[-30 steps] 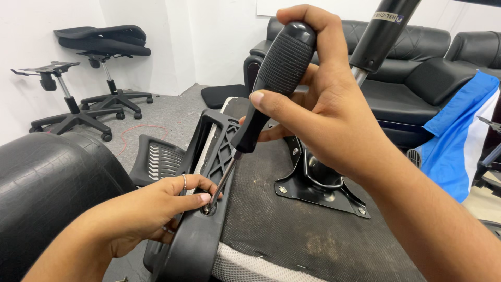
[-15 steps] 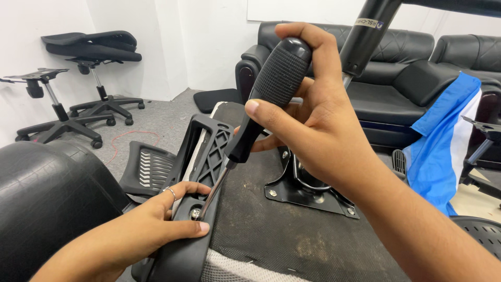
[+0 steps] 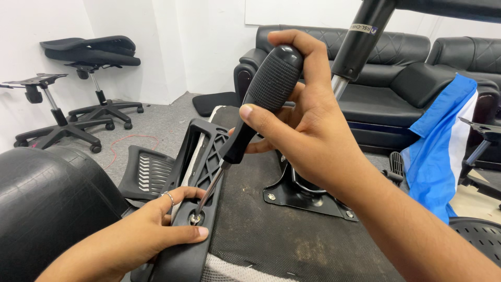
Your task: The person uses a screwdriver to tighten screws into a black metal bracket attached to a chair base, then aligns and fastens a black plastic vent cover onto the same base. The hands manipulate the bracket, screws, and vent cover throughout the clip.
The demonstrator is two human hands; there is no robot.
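Note:
My right hand (image 3: 308, 130) grips the black textured handle of a screwdriver (image 3: 261, 99). Its metal shaft slants down to a screw (image 3: 194, 219) in the base of a black plastic armrest bracket (image 3: 203, 156). That bracket lies against the underside of an upturned chair seat (image 3: 282, 235). My left hand (image 3: 151, 235), a ring on one finger, clasps the bracket's lower end, thumb and fingers on either side of the screw.
A metal mechanism plate (image 3: 308, 196) with a gas-lift column (image 3: 360, 42) stands on the seat. A black padded chair back (image 3: 47, 209) is at the left, chair bases (image 3: 78, 120) against the wall, black sofas (image 3: 412, 78) behind, a blue-and-white cloth (image 3: 443, 151) at right.
The view has shifted and my right hand has turned slightly on the handle. The screwdriver tip stays in the bracket's screw, and my left hand stays on the bracket.

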